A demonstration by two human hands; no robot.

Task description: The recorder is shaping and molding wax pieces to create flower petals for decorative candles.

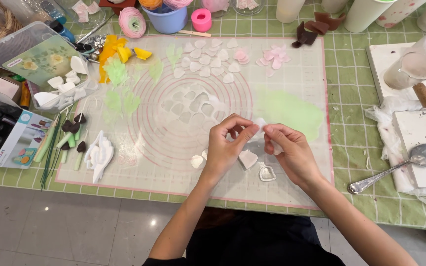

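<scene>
Both hands pinched one thin white petal point(261, 124) just above the heart-shaped cutter point(267, 173): left hand point(225, 148) and right hand point(289, 150) closed fingertips on opposite edges, apparently shaping it.

A table point(361, 88) with a green checked cloth carries a translucent work mat point(292, 79) with pink circles. Beside the mat lie a metal spoon point(400, 167), white boards point(422, 133), a clear plastic box point(30, 54) and a blue cup point(167, 22).
</scene>
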